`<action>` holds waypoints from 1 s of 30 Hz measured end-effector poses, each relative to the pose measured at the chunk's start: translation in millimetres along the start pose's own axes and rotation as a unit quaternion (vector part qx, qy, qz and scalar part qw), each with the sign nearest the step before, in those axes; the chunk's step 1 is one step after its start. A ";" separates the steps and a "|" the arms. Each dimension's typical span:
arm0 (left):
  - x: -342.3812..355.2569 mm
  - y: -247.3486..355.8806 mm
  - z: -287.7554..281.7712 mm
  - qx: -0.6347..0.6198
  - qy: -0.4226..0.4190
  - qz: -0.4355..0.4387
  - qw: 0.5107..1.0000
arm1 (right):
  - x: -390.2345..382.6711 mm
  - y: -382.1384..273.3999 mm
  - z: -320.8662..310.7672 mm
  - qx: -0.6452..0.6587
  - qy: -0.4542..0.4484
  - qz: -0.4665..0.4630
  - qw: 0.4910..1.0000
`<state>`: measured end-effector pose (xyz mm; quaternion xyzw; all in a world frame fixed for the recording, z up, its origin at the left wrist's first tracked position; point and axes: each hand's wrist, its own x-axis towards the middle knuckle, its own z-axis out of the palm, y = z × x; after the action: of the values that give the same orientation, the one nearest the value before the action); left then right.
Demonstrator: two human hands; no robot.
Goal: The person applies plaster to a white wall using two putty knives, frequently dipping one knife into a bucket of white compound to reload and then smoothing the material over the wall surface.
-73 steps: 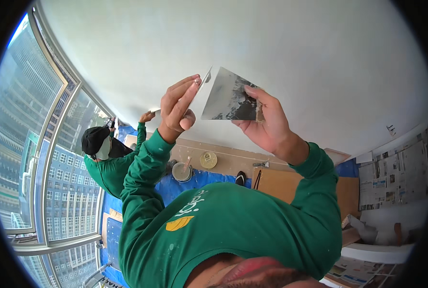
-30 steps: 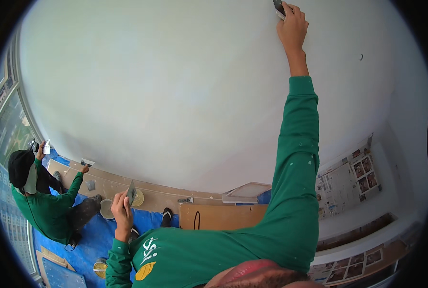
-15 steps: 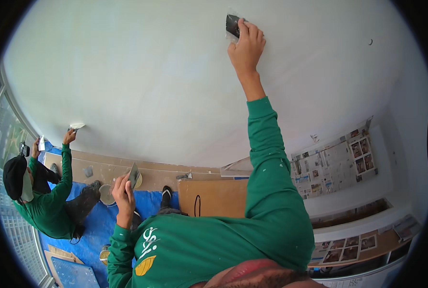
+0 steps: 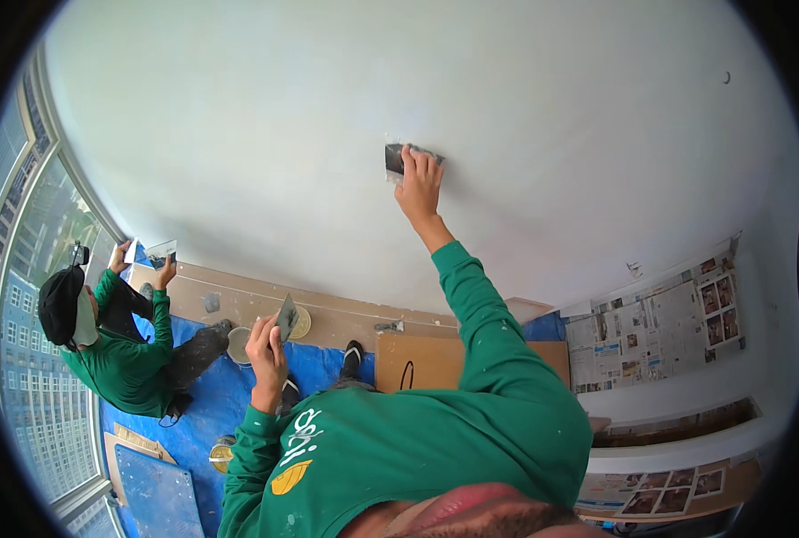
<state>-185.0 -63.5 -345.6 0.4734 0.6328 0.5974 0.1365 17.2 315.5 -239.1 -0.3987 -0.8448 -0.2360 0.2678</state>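
Note:
My right hand (image 4: 420, 186) grips a dark, flat-bladed putty knife (image 4: 397, 160) laid against the pale wall (image 4: 561, 152), its thumb and fingers pressed on the blade. Whitish residue shows along the blade's edges. Lower and to the left, my left hand (image 4: 266, 356) is closed round a second putty knife (image 4: 287, 316) with a grey-green flat blade, held up away from the wall. Its handle is hidden in my palm.
A co-worker (image 4: 130, 354) crouches at the left by the window (image 4: 45, 323), a flat blade in each hand. Buckets (image 4: 238, 344) stand on the blue sheeting (image 4: 198, 403) below. Cardboard (image 4: 480, 362) lies near my feet; newspaper (image 4: 633, 327) covers part of the right side.
My right hand has slid the putty knife down and leftward over the wall. The co-worker's hand has left the wall and come to the other blade. The whole view has shifted somewhat.

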 end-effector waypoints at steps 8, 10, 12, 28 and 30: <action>-7.6 2.5 -6.7 -0.129 0.084 -0.103 0.983 | -58.8 -30.4 35.0 0.148 -0.056 0.074 0.985; -9.9 -13.1 -1.7 -0.264 0.098 -0.220 0.934 | -72.6 -34.3 26.6 0.289 -0.054 0.121 0.948; 9.1 17.8 -0.5 -0.433 0.125 -0.306 0.838 | -79.0 -64.7 -11.0 0.456 -0.028 0.159 0.875; 67.1 147.2 13.4 -0.530 -0.207 -0.405 0.716 | -144.0 -90.9 -197.6 0.375 0.031 -0.134 0.917; 66.0 143.1 13.0 -0.546 -0.208 -0.388 0.712 | -143.2 -78.9 -196.1 0.323 0.001 -0.098 0.941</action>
<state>-147.0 -28.3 -196.2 0.1417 0.2796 0.6198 0.7194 83.0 72.0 -199.3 -0.2060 -0.9101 0.0238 0.3587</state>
